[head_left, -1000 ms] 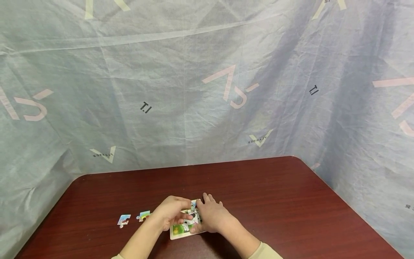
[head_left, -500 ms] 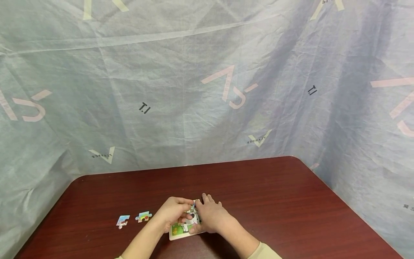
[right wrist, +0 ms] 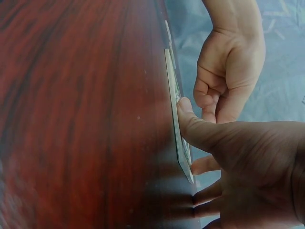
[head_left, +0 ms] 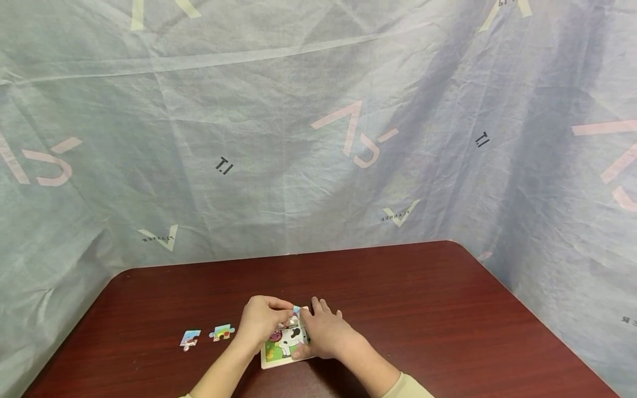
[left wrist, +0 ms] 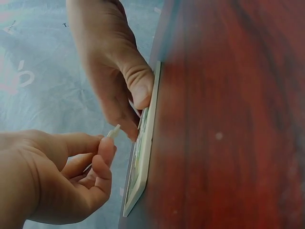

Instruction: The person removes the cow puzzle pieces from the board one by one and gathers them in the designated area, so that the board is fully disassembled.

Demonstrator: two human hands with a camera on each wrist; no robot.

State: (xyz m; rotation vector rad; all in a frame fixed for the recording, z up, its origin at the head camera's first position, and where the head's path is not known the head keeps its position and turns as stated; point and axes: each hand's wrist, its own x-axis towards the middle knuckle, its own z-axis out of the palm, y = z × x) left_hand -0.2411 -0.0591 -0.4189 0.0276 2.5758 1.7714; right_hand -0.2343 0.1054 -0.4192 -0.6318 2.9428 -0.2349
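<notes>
My left hand [head_left: 261,323] is over the upper left of a puzzle board [head_left: 278,364] with a pale border. Between thumb and index finger it pinches a thin puzzle piece [left wrist: 113,131], seen edge-on and raised off the board in the left wrist view. The board's picture has a black-and-white cow [head_left: 293,337] on green grass. My right hand [head_left: 328,331] lies across the board's right side, covering part of it. Its thumb [right wrist: 185,106] presses on the board's face, while the other fingers stretch past the far edge, one touching it.
Two loose puzzle pieces lie on the dark red table [head_left: 398,298] to the left: a blue and white one [head_left: 189,339] and a more colourful one [head_left: 222,333]. A grey printed cloth [head_left: 278,138] hangs behind the table and along both sides.
My left hand has shifted slightly left and up, its fingers drawn together around the piece, and more of the cow shows beneath. My right hand stays where it was.
</notes>
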